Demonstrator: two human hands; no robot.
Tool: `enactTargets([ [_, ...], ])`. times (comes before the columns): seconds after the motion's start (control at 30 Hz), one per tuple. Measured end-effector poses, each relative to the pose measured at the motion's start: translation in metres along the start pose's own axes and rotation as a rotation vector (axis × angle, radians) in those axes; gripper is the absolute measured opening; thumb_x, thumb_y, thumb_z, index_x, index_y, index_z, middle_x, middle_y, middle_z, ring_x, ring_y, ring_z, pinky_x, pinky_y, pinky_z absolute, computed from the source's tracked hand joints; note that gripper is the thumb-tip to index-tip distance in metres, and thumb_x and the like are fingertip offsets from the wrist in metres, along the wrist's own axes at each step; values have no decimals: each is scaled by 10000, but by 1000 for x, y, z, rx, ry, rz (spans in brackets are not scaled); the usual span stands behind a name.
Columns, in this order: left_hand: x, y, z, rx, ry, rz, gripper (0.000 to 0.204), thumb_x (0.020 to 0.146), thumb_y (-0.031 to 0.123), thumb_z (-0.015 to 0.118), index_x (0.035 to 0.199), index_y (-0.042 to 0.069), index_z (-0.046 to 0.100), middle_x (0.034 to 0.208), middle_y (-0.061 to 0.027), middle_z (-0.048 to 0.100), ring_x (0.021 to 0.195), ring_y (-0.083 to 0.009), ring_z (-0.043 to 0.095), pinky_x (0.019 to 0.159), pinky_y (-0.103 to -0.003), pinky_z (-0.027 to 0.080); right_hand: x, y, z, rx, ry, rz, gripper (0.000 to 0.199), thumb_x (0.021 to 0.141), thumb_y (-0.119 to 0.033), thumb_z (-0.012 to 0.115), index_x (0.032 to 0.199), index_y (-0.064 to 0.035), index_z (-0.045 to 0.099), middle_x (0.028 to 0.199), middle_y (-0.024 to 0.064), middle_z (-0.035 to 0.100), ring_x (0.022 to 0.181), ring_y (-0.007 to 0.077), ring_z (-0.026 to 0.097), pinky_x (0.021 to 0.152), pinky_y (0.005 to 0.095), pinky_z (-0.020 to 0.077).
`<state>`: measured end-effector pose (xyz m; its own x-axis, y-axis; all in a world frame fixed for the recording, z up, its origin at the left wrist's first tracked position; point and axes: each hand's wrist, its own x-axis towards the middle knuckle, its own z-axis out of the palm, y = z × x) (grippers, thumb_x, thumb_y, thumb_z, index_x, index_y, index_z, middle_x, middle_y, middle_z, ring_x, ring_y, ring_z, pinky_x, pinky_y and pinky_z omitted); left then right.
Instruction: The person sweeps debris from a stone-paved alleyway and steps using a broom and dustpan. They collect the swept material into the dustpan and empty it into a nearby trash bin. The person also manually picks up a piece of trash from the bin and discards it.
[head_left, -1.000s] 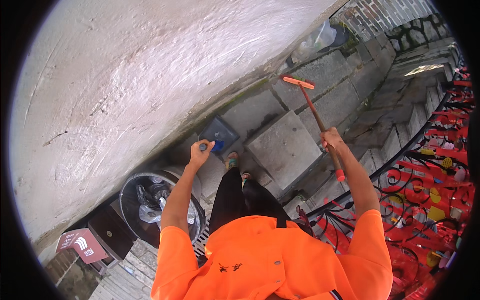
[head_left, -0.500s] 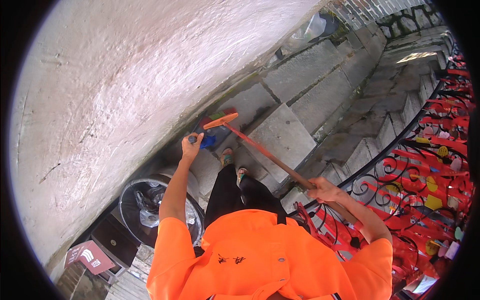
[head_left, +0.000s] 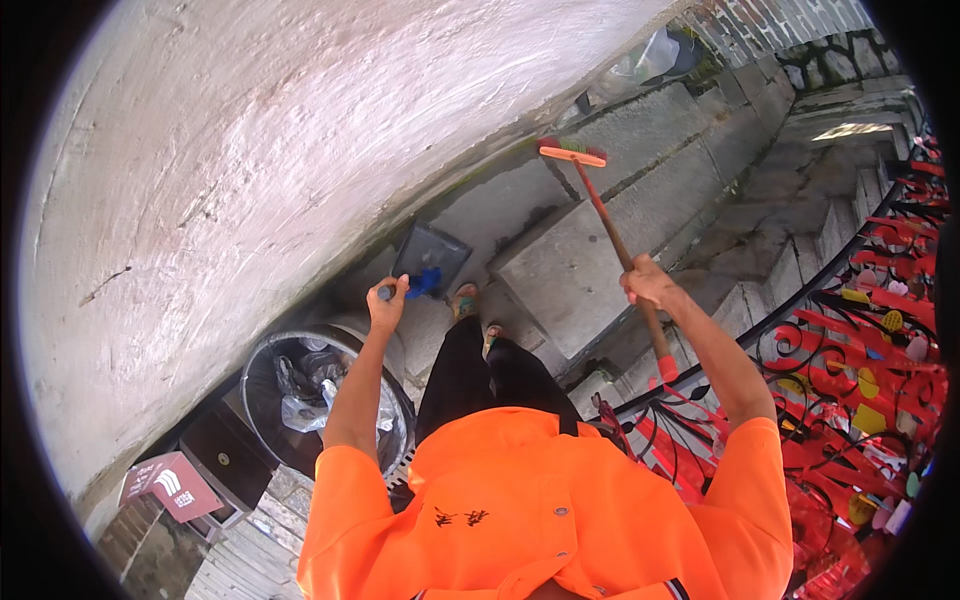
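Broom (head_left: 606,222) slants out ahead, the right hand (head_left: 650,282) wrapped snugly round its handle. The left hand (head_left: 390,305) curls its fingers about a grey handle end (head_left: 386,292) near the dark dustpan (head_left: 432,248); how the two join is hidden. A rough wall (head_left: 300,150) hems the left, a curved railing (head_left: 801,293) the right, and paving (head_left: 640,125) runs on between, past a raised slab (head_left: 560,280). The left forearm (head_left: 357,385) covers part of the bin (head_left: 403,420). Whether the bristles (head_left: 550,143) touch ground, and what the blue thing (head_left: 428,280) is, I can't tell.
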<state>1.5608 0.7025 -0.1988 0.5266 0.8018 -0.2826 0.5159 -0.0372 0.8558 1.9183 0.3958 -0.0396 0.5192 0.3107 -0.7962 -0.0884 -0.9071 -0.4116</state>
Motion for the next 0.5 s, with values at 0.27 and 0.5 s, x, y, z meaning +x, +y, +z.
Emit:
enactTargets([
  [0.27, -16, -35, 1, -63, 117, 25, 329, 819, 281, 679, 672, -4, 605, 508, 4, 463, 499, -75, 401, 491, -258, 369, -127, 11, 87, -168, -496, -54, 205, 748, -68, 550, 885, 66, 477, 580, 85, 515, 414, 160, 513, 370, 298, 394],
  [0.5, -59, -43, 2, -95, 177, -8, 294, 822, 247, 675, 692, -4, 597, 550, 17, 457, 553, -54, 398, 525, -235, 357, -168, 23, 0, 63, -455, 99, 241, 749, -35, 542, 967, 52, 490, 568, 16, 458, 389, 92, 424, 345, 260, 321],
])
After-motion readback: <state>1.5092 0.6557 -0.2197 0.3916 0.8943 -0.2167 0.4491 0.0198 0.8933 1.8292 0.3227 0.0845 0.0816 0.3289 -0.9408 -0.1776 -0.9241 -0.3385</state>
